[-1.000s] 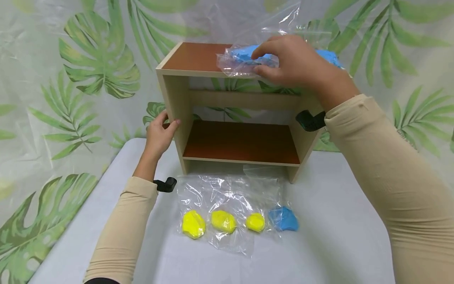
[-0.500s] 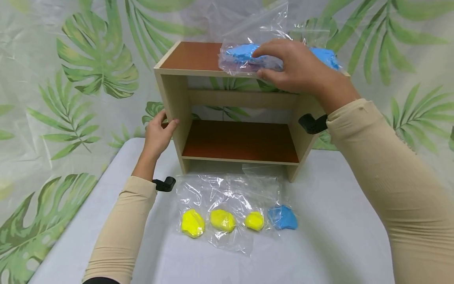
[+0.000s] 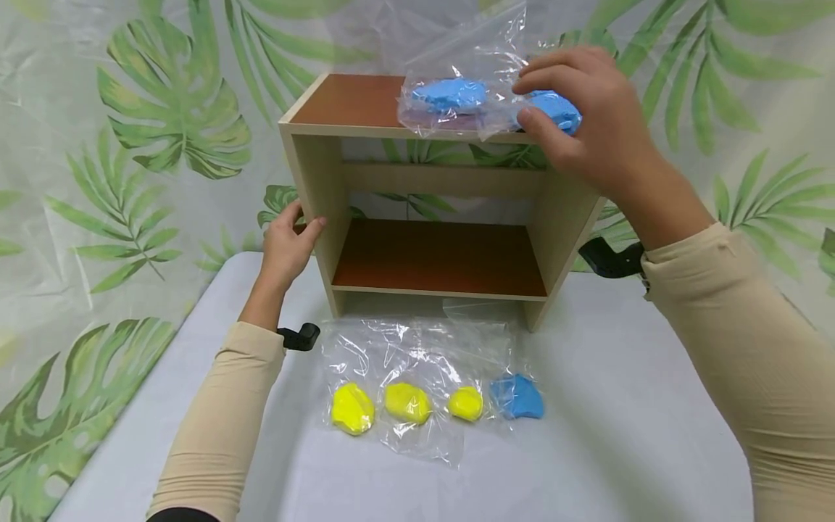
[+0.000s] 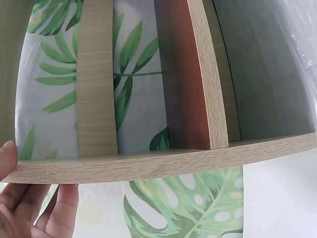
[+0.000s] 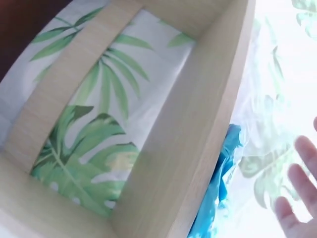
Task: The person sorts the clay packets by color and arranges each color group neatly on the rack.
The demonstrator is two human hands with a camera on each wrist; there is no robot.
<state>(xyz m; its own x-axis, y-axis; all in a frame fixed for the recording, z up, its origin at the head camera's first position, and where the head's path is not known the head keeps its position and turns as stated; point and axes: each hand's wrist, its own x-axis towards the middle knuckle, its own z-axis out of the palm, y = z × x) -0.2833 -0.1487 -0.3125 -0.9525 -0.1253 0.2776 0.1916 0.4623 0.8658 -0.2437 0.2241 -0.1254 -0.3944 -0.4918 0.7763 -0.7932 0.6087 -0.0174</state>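
In the head view, my left hand (image 3: 287,243) grips the left side panel of a small wooden shelf unit (image 3: 320,210); in the left wrist view the thumb lies on one face of the panel (image 4: 148,168), with fingers behind it. On the brown top board lie two clear zip bags with light blue clay: a left lump (image 3: 450,94) and a right lump (image 3: 553,110). My right hand (image 3: 600,119) is by the right lump, partly hiding it. Thumb and fingers are apart. The right wrist view shows its fingers (image 5: 302,183) away from the blue bag (image 5: 215,188).
Before the shelf, on a white-covered table (image 3: 587,435), clear bags lie in a row. They contain yellow clay lumps (image 3: 353,408), (image 3: 407,403), (image 3: 466,403) and a blue lump (image 3: 518,396). A leaf-patterned sheet (image 3: 176,94) hangs behind.
My right hand has moved right, off the left blue bag to the right one, leaving the left bag in full view. My left hand stays on the side panel.
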